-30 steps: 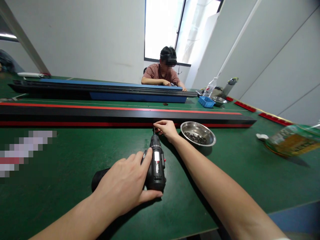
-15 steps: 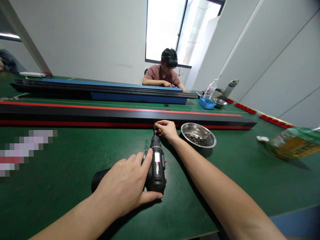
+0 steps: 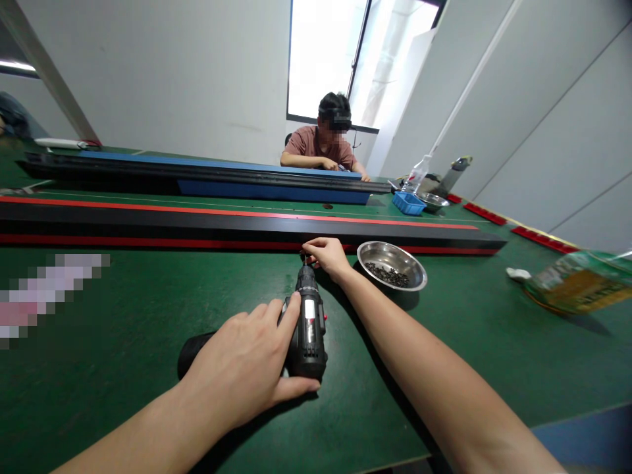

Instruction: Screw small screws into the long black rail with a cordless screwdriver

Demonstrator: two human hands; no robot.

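Drill (image 3: 311, 326) lies on the green table (image 3: 123, 316), held under the curled left hand (image 3: 247, 349). Right hand (image 3: 328, 255) has its fingertips close together at the bit (image 3: 305, 261), near the black-and-red bar (image 3: 197, 227); whether they pinch something, I cannot tell.

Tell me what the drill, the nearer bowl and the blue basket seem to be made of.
Drill: probably hard black plastic with a satin sheen, judging by soft highlights on its moulded-looking body.
Nearer bowl: likely polished stainless steel; its silvery wall shows bright reflections.
Blue basket: probably plastic, by its even colour; too far off to judge its finish.
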